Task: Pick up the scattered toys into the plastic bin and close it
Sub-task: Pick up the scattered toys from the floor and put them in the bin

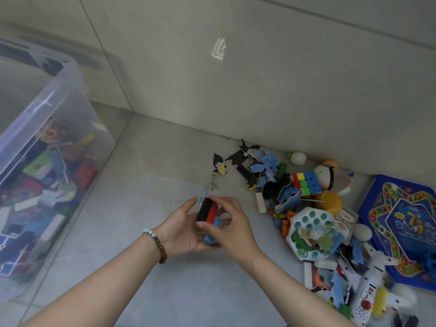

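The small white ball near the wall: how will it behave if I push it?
The white ball is round and lies free on the floor, so it would probably roll at a light touch. It resembles a table-tennis ball, so it is likely very light.

You see only part of the plastic bin (60, 75): the left edge cuts it off, and its cloudy wall blurs the toys inside (47, 175). Your left hand (181, 230) and right hand (232, 228) hide much of the blocks (207, 212) held between them. The blue game box (401, 223) runs off the right edge. The near-right loose toys (370, 291) are smeared.
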Available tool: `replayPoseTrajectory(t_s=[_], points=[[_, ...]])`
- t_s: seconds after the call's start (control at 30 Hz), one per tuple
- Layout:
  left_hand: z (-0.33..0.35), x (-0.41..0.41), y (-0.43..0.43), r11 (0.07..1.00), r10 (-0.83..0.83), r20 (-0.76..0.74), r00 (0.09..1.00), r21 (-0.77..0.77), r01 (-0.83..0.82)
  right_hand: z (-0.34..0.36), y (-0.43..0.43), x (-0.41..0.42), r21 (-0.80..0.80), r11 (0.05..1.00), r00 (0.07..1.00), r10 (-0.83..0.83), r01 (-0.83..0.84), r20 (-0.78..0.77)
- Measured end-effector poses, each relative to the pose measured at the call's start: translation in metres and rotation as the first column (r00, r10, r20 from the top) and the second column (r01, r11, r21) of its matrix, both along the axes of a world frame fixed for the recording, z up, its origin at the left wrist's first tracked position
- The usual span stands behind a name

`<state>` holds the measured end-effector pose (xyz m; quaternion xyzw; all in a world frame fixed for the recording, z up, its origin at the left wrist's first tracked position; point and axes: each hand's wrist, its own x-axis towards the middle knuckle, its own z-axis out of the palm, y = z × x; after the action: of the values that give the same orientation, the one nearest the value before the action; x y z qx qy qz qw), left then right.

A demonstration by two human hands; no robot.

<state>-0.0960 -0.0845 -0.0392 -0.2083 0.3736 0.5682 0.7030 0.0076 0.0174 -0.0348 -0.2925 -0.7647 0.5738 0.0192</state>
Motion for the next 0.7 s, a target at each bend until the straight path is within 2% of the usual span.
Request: replayPoseTrajectory(t_s=[0.07,0.13,0.2,0.27,0.37,0.57,0.7], points=[[0.002,0.001,0.004,0.995,0.084,0.082,0.993,0.044,-0.088,0.006,0.007,0.006,-0.039,0.999,1.000,0.015,-0.015,-0.017],[0.000,0.001,0.007,0.993,0.109,0.050,0.993,0.040,-0.111,0.003,0.022,0.013,0.020,0.989,0.989,-0.149,0.149,0.006],[-0.005,0.001,0.007,0.994,0.110,-0.025,0.994,0.004,-0.110,-0.007,0.042,0.022,0.123,0.929,0.932,-0.358,0.349,0.063],[-0.009,0.001,0.007,0.990,0.138,-0.061,0.988,-0.023,-0.140,-0.019,0.057,0.030,0.188,0.876,0.872,-0.472,0.445,0.132],[-0.012,0.001,0.005,0.981,0.189,-0.061,0.980,-0.039,-0.192,-0.034,0.067,0.032,0.249,0.861,0.843,-0.495,0.443,0.212],[-0.017,0.001,-0.002,0.973,0.229,-0.007,0.973,-0.038,-0.229,-0.036,0.061,0.019,0.247,0.868,0.845,-0.485,0.432,0.227],[-0.017,0.000,-0.003,0.970,0.237,-0.008,0.971,-0.042,-0.238,-0.033,0.059,0.016,0.246,0.818,0.776,-0.573,0.520,0.264]])
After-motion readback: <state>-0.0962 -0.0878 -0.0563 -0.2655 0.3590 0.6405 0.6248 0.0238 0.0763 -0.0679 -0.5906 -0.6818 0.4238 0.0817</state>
